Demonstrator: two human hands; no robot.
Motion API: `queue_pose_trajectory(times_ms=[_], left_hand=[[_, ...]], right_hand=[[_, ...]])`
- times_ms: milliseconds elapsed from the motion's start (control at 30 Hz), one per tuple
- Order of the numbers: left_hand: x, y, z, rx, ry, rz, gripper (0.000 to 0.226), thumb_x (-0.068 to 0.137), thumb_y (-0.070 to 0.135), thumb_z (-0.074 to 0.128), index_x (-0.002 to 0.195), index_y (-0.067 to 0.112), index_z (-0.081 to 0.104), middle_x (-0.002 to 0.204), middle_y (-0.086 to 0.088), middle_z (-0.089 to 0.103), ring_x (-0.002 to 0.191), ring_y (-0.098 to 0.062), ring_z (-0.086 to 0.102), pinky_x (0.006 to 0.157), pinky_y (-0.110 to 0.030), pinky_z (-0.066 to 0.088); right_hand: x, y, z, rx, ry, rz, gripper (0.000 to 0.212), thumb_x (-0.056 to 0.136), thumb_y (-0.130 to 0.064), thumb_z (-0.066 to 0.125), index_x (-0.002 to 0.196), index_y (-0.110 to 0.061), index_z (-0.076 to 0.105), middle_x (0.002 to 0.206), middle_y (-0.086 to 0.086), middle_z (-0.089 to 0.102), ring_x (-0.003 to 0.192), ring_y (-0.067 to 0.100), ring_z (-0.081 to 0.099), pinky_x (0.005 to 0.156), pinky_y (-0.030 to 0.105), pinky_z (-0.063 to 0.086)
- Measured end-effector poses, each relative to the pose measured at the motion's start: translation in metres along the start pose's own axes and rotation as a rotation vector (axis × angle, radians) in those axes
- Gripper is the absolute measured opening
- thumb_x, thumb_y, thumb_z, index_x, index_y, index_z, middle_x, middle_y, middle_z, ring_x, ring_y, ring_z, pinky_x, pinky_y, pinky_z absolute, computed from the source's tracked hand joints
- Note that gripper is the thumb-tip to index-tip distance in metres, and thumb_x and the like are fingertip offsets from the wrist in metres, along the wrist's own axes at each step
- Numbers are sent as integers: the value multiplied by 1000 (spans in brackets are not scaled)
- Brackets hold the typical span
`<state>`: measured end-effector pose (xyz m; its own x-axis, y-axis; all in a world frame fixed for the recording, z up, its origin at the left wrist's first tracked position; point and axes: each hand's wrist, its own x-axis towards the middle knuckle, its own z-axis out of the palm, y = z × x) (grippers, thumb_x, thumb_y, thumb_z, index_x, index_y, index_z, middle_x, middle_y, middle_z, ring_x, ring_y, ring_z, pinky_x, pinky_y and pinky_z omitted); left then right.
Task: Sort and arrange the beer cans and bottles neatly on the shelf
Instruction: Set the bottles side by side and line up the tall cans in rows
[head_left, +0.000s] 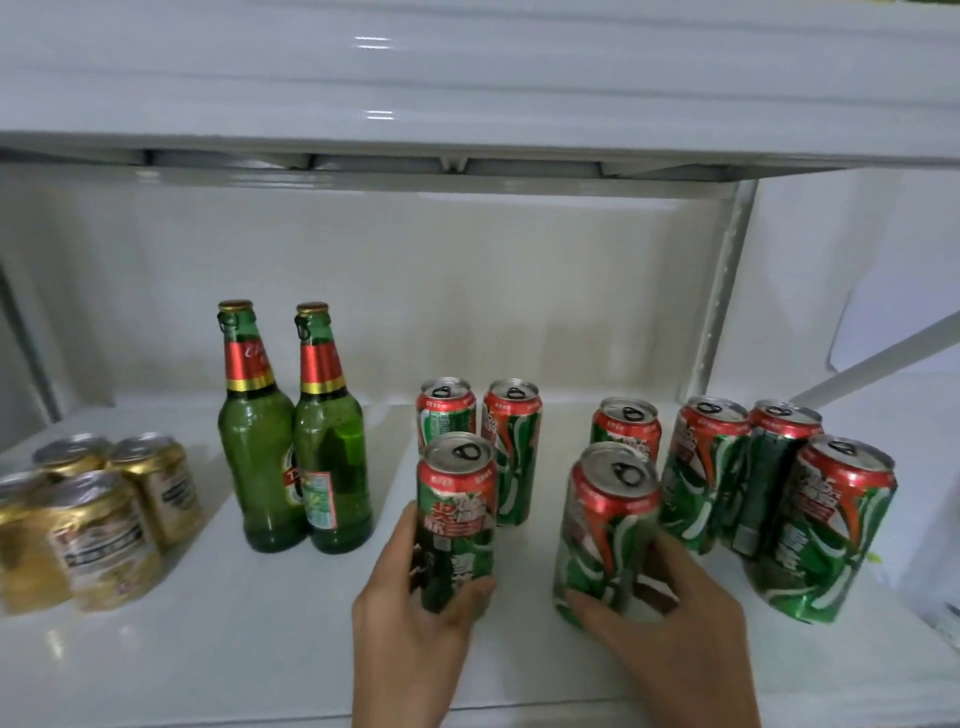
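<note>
- Left hand (410, 613) curls round a green can (456, 519), thumb on its left side and fingertips at its lower right; the can stands on the shelf (234, 649) in front of two more green cans (478, 431).
- Right hand (670, 623) wraps another green can (605, 530) low down, probably to slide it into line.
- Four green cans (753, 467) stand loosely at the right, well apart from that trio; closing the gap looks like the aim.
- Two bottles (293, 431) stand touching; gold cans (93, 514) cluster at far left, so the kinds look sorted.
- The gold cans are blurred and cut by the edge; labels are unreadable.
</note>
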<state>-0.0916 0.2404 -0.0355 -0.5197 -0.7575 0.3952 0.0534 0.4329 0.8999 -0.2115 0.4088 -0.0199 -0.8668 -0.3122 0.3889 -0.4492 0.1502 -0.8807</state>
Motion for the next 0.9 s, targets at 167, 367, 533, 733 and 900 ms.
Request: queue_pose_trajectory(times_ms=[167,367,533,733,900], left_hand=[[13,-8,-12,29,1,8,98,67,3,95,117,68,41,98,52,62,95,20,63,72,2,48],[24,-17,-9,20,-32,5,90,72,8,93,121,63,42,108,34,62,99,22,61,79,-3,50],[31,-22,-5,1,-62,-17,85,74,10,93,132,47,43,113,32,62,103,15,60,86,-12,51],[43,-28,2,33,-56,-17,84,73,12,94,136,42,48,119,26,65,108,15,61,90,-17,56],[54,-35,4,81,-62,34,84,75,14,92,144,36,50,129,14,63,121,-6,63,101,-37,59]], right_hand=[[3,-6,41,94,-65,14,76,50,-17,99,97,-55,53,92,-19,71,84,-15,66,65,3,50],[13,-3,55,62,-83,-28,70,57,-17,97,103,-48,53,93,-28,64,87,-16,63,63,0,48],[17,2,61,4,-104,-37,72,62,-31,95,118,-39,50,101,-27,60,94,-11,59,68,1,49],[25,-4,75,15,-118,-17,70,65,-30,93,120,-34,50,102,-23,59,89,-11,59,64,2,49],[31,-3,80,26,-122,-4,67,65,-32,93,117,-33,51,105,-21,63,89,-18,61,67,5,50]])
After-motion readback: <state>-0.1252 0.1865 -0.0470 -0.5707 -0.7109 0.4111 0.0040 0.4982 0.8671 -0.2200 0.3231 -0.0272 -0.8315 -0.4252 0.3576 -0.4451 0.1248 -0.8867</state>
